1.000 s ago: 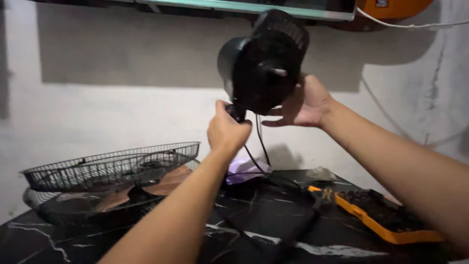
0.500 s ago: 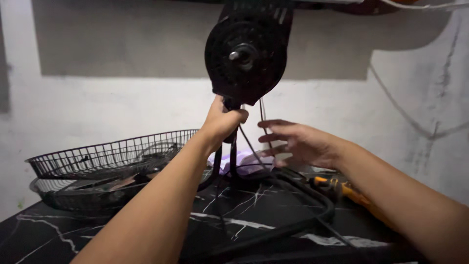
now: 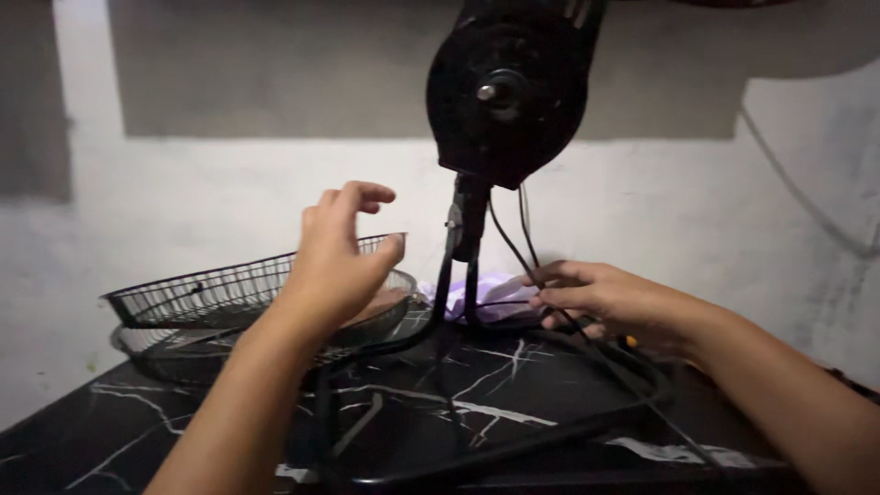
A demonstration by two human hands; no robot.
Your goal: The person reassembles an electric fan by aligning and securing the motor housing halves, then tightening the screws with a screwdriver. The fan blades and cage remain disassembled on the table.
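Two bare forearms were seen reaching away from the camera over a black marble-patterned table [image 3: 137,431]. Nearest the viewer, the black tubular base frame [image 3: 550,431] of a fan stand was laid across the tabletop. The left hand [image 3: 339,261] was held in the air, its fingers curled loosely and spread, with nothing gripped; it was placed just left of the upright stem [image 3: 466,234], apart from it. The right hand [image 3: 600,298] was kept lower, close to the tabletop on the stem's right, its fingers extended around the thin black power cord [image 3: 527,243]; whether the cord was pinched or only touched could not be told.

Between and beyond the hands, the stem was set nearly vertical, its long axis running up from the base to the black fan motor housing [image 3: 504,92], which was faced toward the camera with its bare shaft showing. The housing was thus positioned above both hands, and the left hand was judged the nearer to stem and housing.

Farther left, stacked wire fan grilles [image 3: 220,293] were rested on the table, and a pale cloth [image 3: 490,298] was seen behind the stem, before the whitish wall [image 3: 183,202].
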